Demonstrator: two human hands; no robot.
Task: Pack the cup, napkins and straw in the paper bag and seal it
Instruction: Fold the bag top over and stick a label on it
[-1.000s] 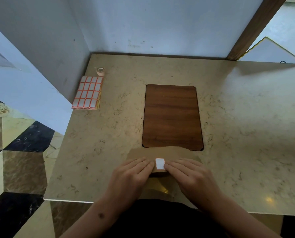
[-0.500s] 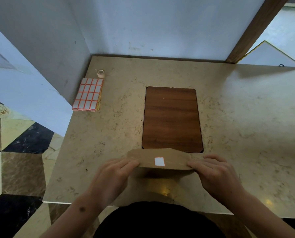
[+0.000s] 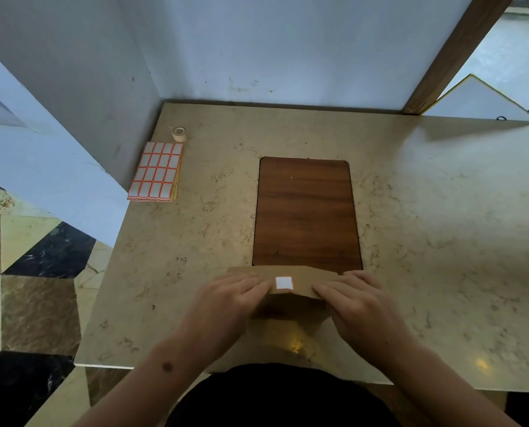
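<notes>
Kraft paper bag (image 3: 300, 300) at near tabletop (image 3: 442, 241) edge, flap folded, white sticker (image 3: 284, 283) on fold | left hand (image 3: 226, 306), right hand (image 3: 358, 306): fingers flat on flap either side | step: sealing, apparently near done | contents hidden | next: press sticker firm.

I see the paper bag (image 3: 291, 291) standing at the near edge of the table (image 3: 442, 241), its top folded over and bearing a white sticker (image 3: 284, 283). My left hand (image 3: 226, 306) and right hand (image 3: 358, 306) press flat fingers on the fold, either side of the sticker. A label sheet (image 3: 157, 171) and tape roll (image 3: 179, 133) lie far left.
</notes>
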